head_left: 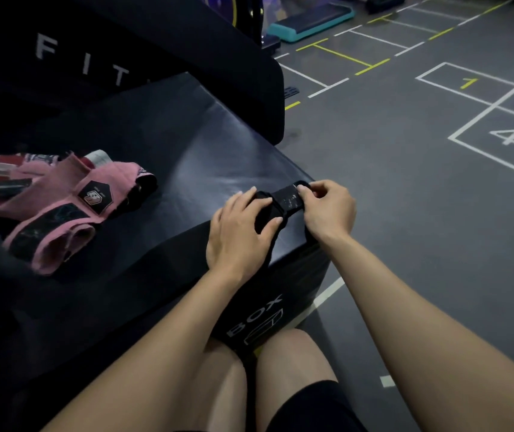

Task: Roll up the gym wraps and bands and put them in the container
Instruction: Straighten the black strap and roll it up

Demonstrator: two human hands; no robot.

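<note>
Black wrap (286,199) pinched by right hand (327,207); box (249,169) reads "BOX".

Box (187,157): black padded vinyl or leather-like skin, smooth, soft sheen, faint creases; white printed lettering on side. Black wrap (283,202): woven cloth, matt, with rougher hook-and-loop patch flecked with pale lint near right hand (330,207). Left hand (237,229) rests on same cloth. Pink wraps (62,207): fuzzy knit fabric, matt, black patches stitched on, one rubbery-looking logo badge. Floor (405,182): grey rubber-like surface, matt, painted white and yellow lines. Step (311,21): teal plastic, dark ribbed top.
</note>
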